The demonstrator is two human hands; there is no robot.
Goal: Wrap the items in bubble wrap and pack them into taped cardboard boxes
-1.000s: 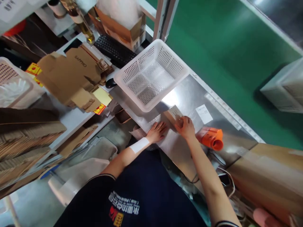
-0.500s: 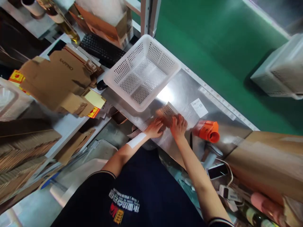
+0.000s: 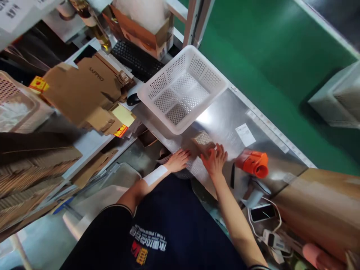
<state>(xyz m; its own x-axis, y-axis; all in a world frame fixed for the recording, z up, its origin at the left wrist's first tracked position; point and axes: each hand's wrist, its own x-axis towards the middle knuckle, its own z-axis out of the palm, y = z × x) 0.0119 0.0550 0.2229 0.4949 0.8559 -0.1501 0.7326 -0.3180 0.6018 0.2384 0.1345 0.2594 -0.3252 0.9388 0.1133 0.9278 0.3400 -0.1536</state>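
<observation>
2 hands, left hand (image 3: 177, 160) and right hand (image 3: 215, 159), press spread fingers onto honeycomb paper (image 3: 201, 139), folded only partway beyond the fingers.

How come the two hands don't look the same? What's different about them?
The left hand has a white band on its wrist; the right hand has a bare wrist. The left hand's fingers point sideways, towards the right hand; the right hand's fingers are spread and point towards the white basket. Both lie palm down on the brown mesh paper on the steel table.
</observation>
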